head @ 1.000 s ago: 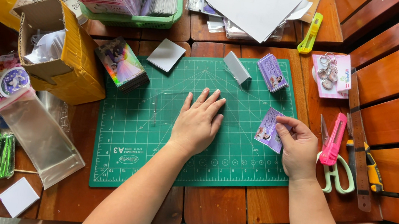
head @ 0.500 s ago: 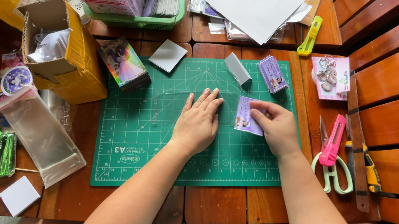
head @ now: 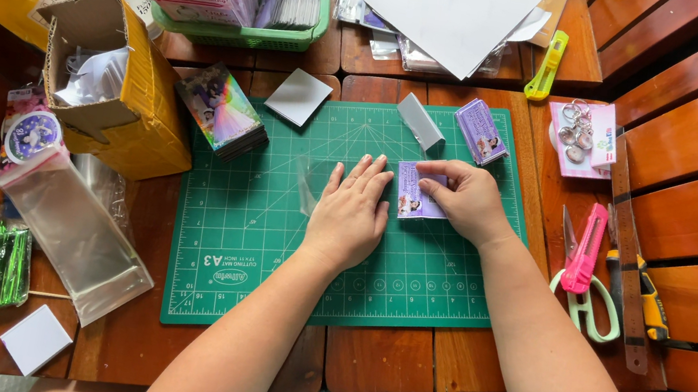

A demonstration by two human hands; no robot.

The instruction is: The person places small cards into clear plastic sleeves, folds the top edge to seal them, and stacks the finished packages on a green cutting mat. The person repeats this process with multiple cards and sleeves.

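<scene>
A yellow cardboard box (head: 120, 93) stands open at the left edge of the green cutting mat (head: 269, 239), with a stack of glossy photo cards (head: 222, 110) just beside it. A green basket (head: 236, 27) of packets sits at the top. Clear plastic sleeves (head: 76, 234) lie at the left. To the right are pink-handled scissors (head: 582, 268), a yellow utility knife (head: 546, 64) and a pink card of key rings (head: 581, 138)
</scene>
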